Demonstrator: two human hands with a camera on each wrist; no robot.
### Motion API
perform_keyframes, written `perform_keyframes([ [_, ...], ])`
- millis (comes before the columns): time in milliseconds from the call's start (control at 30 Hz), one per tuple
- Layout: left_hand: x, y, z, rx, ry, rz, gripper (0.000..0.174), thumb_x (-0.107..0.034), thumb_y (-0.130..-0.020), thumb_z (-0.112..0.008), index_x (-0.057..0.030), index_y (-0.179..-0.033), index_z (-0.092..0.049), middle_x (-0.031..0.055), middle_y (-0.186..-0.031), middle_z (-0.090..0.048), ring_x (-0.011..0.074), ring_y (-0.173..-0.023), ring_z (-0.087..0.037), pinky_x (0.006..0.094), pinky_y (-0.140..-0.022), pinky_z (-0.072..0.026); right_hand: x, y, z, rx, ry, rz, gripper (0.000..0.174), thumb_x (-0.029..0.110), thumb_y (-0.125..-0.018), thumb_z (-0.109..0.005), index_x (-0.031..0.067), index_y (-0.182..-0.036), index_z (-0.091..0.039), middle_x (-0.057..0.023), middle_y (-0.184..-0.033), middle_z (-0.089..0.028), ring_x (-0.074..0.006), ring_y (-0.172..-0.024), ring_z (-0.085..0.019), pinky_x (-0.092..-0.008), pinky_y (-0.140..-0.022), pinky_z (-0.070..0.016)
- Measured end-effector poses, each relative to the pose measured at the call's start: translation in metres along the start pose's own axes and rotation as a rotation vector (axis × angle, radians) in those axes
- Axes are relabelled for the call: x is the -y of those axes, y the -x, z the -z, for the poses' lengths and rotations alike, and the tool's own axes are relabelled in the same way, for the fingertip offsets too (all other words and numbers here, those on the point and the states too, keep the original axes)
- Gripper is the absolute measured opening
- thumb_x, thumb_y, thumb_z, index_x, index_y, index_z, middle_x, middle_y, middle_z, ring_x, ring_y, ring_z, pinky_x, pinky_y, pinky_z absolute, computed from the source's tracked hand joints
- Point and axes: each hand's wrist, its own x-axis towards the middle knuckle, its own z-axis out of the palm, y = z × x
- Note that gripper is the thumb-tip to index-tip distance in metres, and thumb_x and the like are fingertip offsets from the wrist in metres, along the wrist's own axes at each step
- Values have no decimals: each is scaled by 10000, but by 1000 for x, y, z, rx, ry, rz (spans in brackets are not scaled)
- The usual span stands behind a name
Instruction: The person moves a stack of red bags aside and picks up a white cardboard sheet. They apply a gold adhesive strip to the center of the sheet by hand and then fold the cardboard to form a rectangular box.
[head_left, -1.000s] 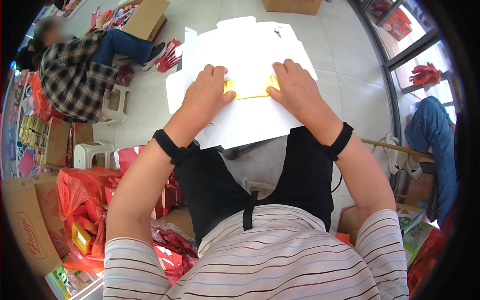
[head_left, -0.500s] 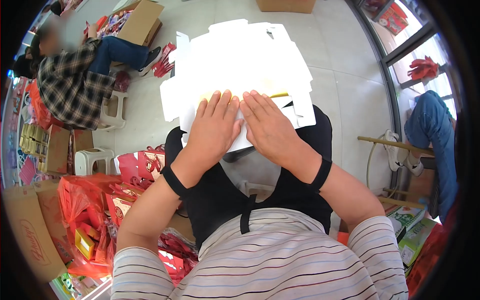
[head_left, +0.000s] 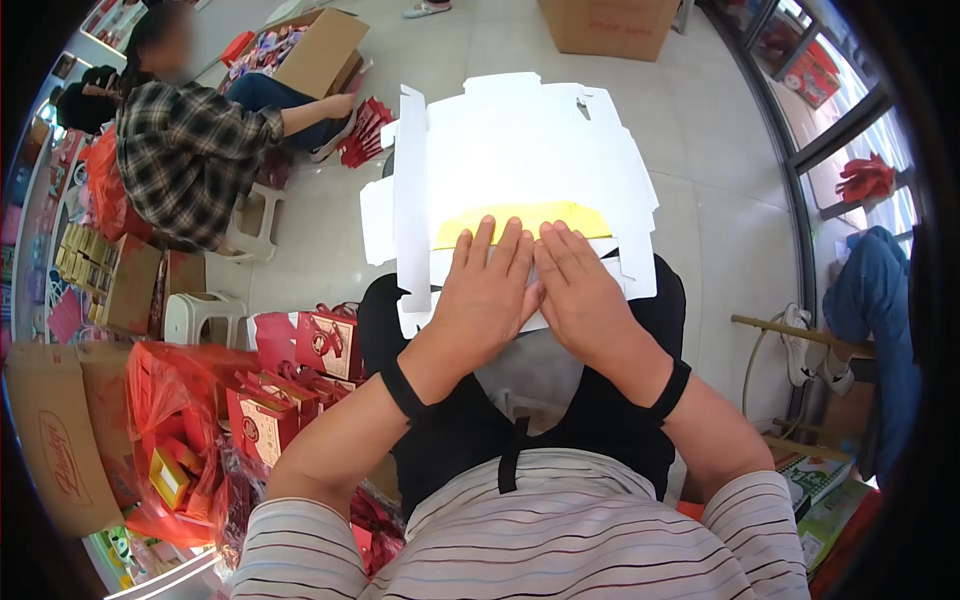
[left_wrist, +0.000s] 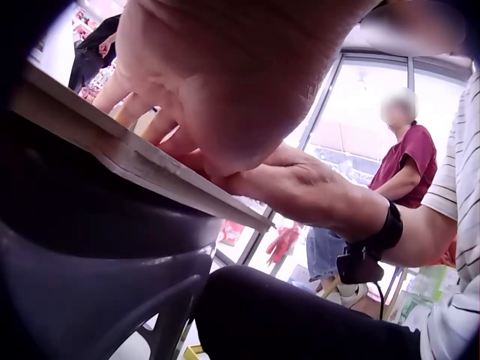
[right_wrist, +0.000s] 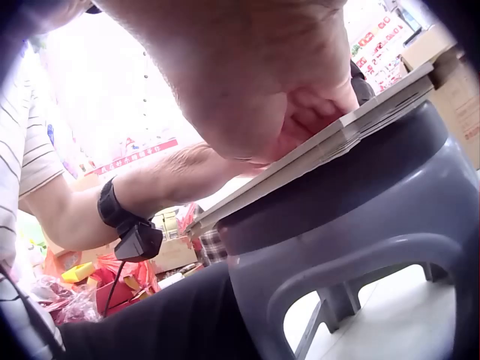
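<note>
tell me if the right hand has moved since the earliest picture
Yes. Judged against the lower white stool at the left of the head view, the right hand has come down the view and a little to the left.

The left hand (head_left: 480, 300) and right hand (head_left: 588, 300) hide part of the yellow strip (head_left: 565, 215), the white card (head_left: 520, 140) covers the top of the stool (right_wrist: 360, 217), and the far carton (head_left: 608, 25), cut off above, bears illegible print.
</note>
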Motion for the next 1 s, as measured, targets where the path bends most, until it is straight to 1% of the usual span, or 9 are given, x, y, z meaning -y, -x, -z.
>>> perform_keyframes([
  [200, 15, 10, 7, -4, 26, 8, 574, -291, -1047, -675, 67, -1478, -551, 269, -1559, -531, 453, -1461, -501, 554, -1225, -395, -11, 5, 17, 78, 32, -5, 559, 16, -891, -653, -120, -1429, -586, -296, -1521, -567, -419, -1473, -521, -507, -1265, -395],
  [433, 33, 27, 19, -52, -30, 37, 571, -259, -1022, -715, 126, -1418, -572, 308, -1497, -561, 442, -1395, -567, 492, -1182, -465, -23, 12, 28, 84, 62, -35, 554, -24, -876, -636, -110, -1422, -594, -292, -1514, -575, -423, -1459, -532, -503, -1258, -409],
  [533, 31, 22, 25, -84, -25, 57, 536, -262, -1017, -723, 97, -1396, -599, 281, -1442, -599, 441, -1336, -599, 478, -1120, -514, -18, 11, 29, 53, 66, -59, 550, -54, -871, -622, -108, -1417, -597, -283, -1514, -577, -425, -1456, -534, -494, -1253, -420],
  [633, 24, -6, 53, 218, 147, 322, 511, -250, -990, -737, 56, -1381, -617, 238, -1386, -631, 402, -1268, -632, 485, -1089, -512, -15, 13, 26, 16, 51, -70, 528, -81, -869, -608, -101, -1397, -607, -274, -1509, -580, -430, -1448, -540, -487, -1244, -436],
  [733, 23, -23, 31, -211, -53, 54, 486, -196, -950, -734, 17, -1373, -626, 195, -1324, -665, 349, -1219, -654, 481, -1075, -493, -20, 11, 31, -24, -28, -68, 479, -71, -875, -625, -99, -1354, -631, -274, -1454, -620, -433, -1405, -573, -492, -1228, -451],
  [833, 18, -44, -1, -221, -114, -17, 505, -126, -915, -711, 18, -1389, -613, 178, -1296, -685, 315, -1220, -659, 484, -1091, -465, -28, 13, 40, -58, -157, -91, 464, -93, -887, -600, -71, -1348, -638, -250, -1451, -629, -418, -1376, -598, -480, -1198, -482],
  [867, 18, -47, -11, -254, -106, -17, 418, -74, -908, -685, -9, -1320, -647, 145, -1168, -693, 320, -1139, -670, 480, -1029, -487, -32, 14, 48, -80, -189, -105, 465, -102, -888, -592, -60, -1349, -641, -242, -1451, -631, -411, -1368, -604, -475, -1188, -491],
  [967, 16, -57, 11, -10, 23, 104, 286, -42, -912, -669, -57, -1197, -697, 125, -1040, -662, 322, -1026, -668, 470, -959, -498, -58, 27, 67, -141, -113, -145, 537, -128, -875, -571, -9, -1395, -621, -224, -1457, -631, -397, -1352, -617, -467, -1159, -512],
  [1000, 16, -56, 15, -15, 43, 88, 246, -35, -915, -664, -67, -1157, -703, 120, -1010, -649, 323, -995, -660, 467, -936, -500, -64, 30, 76, -142, -96, -189, 562, -133, -870, -570, 1, -1414, -612, -225, -1460, -629, -398, -1350, -618, -468, -1157, -513],
])
